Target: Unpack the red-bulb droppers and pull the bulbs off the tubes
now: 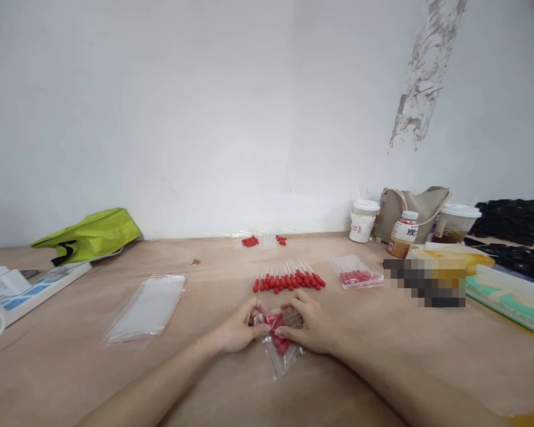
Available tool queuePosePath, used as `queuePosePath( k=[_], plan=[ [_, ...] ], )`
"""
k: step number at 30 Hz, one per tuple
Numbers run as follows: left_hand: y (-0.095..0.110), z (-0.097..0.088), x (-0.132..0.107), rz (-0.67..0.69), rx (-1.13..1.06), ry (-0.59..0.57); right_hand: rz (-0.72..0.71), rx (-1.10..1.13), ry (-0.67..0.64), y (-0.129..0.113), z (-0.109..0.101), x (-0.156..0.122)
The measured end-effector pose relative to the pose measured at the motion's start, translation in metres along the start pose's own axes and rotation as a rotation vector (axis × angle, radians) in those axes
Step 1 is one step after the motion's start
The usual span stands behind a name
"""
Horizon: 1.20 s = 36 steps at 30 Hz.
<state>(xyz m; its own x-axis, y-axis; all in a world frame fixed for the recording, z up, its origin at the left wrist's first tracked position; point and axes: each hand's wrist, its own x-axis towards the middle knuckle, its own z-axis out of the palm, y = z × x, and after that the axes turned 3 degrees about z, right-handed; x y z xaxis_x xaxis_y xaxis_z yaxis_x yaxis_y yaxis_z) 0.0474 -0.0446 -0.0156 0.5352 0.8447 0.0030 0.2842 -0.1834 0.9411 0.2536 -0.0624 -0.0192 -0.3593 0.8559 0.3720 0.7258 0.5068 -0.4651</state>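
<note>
My left hand [240, 329] and my right hand [309, 323] rest on the wooden table [204, 379], both pinching a small clear zip bag [281, 347] that holds several red-bulbed droppers. The fingers of both hands close on the bag's upper edge. Just beyond my hands lies a row of loose glass droppers with red bulbs [289, 277]. A filled bag of droppers [356, 275] sits to the right of that row.
A stack of empty zip bags [146, 308] lies at left. A power strip with a charger [13, 290] and a lime-green bag [89, 234] sit far left. Loose red bulbs [250, 241] lie near the wall. Cups, a bottle [403, 234], a beige bag and black trays stand at right.
</note>
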Motion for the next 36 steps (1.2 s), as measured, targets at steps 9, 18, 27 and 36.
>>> queuePosePath(
  k=[9, 18, 27, 36],
  plan=[
    [0.015, 0.009, -0.005, -0.321, -0.391, 0.220, 0.253, -0.265, 0.159, -0.002, 0.014, 0.003],
    [0.010, 0.012, 0.004, -0.178, -0.525, 0.264, 0.216, -0.117, 0.254, 0.003, 0.012, 0.006],
    [0.003, 0.007, 0.014, -0.109, -0.534, 0.130, -0.244, 0.091, 0.135, -0.008, 0.002, 0.003],
    [0.007, 0.012, 0.011, -0.034, -0.474, 0.090, -0.552, -0.341, -0.161, -0.014, -0.022, 0.038]
  ],
)
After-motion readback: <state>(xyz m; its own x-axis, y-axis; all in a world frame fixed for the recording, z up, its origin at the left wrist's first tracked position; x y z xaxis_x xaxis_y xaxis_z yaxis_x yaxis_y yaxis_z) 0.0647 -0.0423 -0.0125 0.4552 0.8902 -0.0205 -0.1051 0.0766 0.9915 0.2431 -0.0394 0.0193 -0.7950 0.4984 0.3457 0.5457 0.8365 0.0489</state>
